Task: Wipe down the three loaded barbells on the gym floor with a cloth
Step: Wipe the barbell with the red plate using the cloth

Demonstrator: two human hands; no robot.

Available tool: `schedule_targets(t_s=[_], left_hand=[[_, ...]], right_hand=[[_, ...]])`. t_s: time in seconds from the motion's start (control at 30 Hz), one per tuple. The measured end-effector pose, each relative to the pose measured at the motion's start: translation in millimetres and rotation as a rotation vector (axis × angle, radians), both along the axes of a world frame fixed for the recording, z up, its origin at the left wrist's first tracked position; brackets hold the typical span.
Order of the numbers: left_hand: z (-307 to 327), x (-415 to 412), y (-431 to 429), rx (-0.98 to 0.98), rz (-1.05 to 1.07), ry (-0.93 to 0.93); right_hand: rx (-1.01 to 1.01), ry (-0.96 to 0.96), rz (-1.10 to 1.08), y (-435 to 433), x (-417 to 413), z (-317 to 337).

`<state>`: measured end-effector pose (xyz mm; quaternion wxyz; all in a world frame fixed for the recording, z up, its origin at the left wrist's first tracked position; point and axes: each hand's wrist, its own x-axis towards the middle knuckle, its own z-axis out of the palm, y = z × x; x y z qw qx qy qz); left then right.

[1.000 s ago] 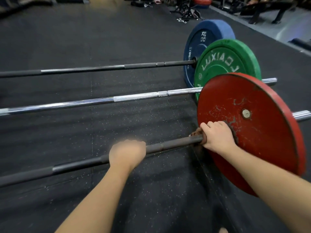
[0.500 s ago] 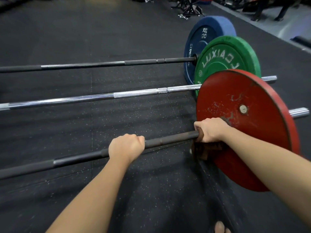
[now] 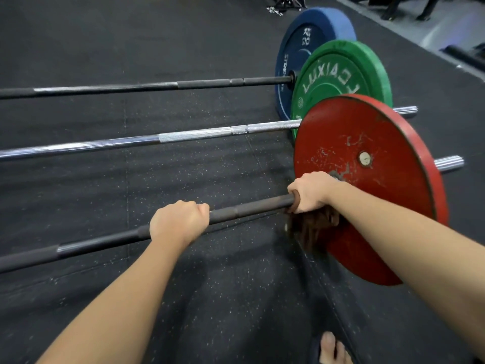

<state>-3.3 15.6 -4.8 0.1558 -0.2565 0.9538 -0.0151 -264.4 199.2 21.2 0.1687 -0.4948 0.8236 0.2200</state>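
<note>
Brown cloth (image 3: 312, 227) now dangles lower, mid-frame. Right hand (image 3: 312, 191) squeezes it round barbell (image 3: 252, 206); left hand (image 3: 178, 223) fist-grips shaft. Barbell heavy, stiff; cloth blurry, likely soft.

Scuffed red plate (image 3: 367, 179), chrome bar (image 3: 183, 135)

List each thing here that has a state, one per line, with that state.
Left hand: grips near barbell.
Right hand: grips cloth round the shaft by red plate.
Cloth: wrapped round shaft, end hanging down.
Middle barbell: on floor, untouched.
Far barbell: on floor, untouched.
</note>
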Motion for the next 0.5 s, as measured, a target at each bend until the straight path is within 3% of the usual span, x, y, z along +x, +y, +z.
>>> schedule_targets(t_s=[0.07, 0.2, 0.3, 0.5], left_hand=[[-0.4, -0.9, -0.8, -0.012, 0.004, 0.001], [-0.6, -1.6, -1.2, -0.040, -0.010, 0.007], [3.8, -2.8, -1.8, -0.017, -0.001, -0.006], [9.7, 1.4, 0.9, -0.009, -0.030, -0.001]], right_hand=[[0.147, -0.138, -0.061, -12.9, -4.1, 6.6], [0.208, -0.329, -0.155, -20.8, -12.7, 7.3], [0.093, -0.135, -0.080, -11.3, -8.3, 1.4], [-0.582, 0.330, -0.008, 32.8, 12.4, -27.6]])
